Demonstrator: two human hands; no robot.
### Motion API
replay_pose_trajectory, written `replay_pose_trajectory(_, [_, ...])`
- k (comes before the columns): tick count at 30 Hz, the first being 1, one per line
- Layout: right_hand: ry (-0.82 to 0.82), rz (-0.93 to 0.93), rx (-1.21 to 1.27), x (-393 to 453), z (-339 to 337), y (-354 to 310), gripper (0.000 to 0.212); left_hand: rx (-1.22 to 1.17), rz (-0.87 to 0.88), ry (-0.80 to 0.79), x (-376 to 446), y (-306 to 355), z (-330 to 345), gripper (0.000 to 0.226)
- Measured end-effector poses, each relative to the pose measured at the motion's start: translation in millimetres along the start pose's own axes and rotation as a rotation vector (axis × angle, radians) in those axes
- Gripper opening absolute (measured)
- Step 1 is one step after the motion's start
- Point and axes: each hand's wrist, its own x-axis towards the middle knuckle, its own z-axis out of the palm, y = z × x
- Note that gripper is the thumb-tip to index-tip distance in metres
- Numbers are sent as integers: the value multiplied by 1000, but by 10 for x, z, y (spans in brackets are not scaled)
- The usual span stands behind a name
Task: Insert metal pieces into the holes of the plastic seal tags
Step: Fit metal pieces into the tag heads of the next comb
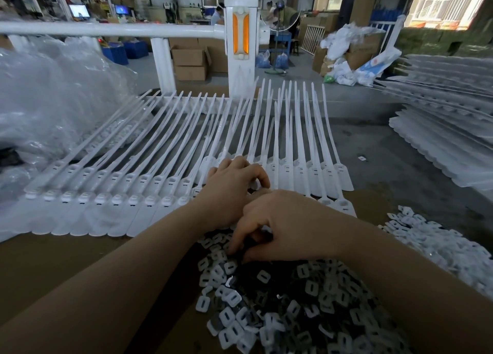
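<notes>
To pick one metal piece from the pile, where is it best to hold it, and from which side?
Probably pinch a metal piece by its two outer edges, coming from above. The pieces lie flat and overlapping in the pile, each with a slot in the middle, so the edges of one lying on top are the free part. The right hand already reaches down with fingers curled into the pile.

— Dim indoors, cool and flat overall. Brightest at the windows point(442, 4) top right, blown out by daylight. Also glowing: an orange reflector point(241, 34) on the white post point(241, 46).

— Shadows?

— Soft, under both forearms, darkening the pile of metal pieces point(280, 300). Small glints there.

— Sharpness?

— Fair in the middle. Smeared and blurred toward the edges, especially the plastic bags point(53, 100) at left and the stacked tags point(448, 129) at right. Strong wide-angle bending: white rail point(106, 29) curved, far strips splayed.
</notes>
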Motion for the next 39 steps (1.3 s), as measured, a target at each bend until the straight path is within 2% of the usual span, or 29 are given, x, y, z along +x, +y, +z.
replay_pose_trajectory(4, [-5,12,-53,5,3,7,15,-2,-8,-4,-16,31,-18,38])
replay_pose_trajectory(7, [31,16,31,0,10,2,11,2,-13,-9,-18,19,-27,35])
replay_pose_trajectory(10, [134,95,203,-29,-44,41,5,44,11,-29,-20,3,-49,34])
replay_pose_trajectory(12, [269,189,296,-46,-85,111,6,60,16,-29,-12,-2,-56,28])
replay_pose_trajectory(16, [535,437,535,-81,-111,282,8,-117,-28,38,1,41,-71,7])
replay_pose_trajectory(19, [620,578,694,-91,-124,357,8,-390,-63,128,-5,75,-96,13])
replay_pose_trajectory(22, [663,616,844,-88,-155,384,6,-569,-63,147,-11,111,-120,11])
replay_pose_trajectory(26, [684,636,912,-86,-157,392,5,-641,-47,134,-15,148,-125,9])
replay_pose_trajectory(39, [655,551,795,-87,-148,390,14,-751,-110,69,-26,174,-150,7])
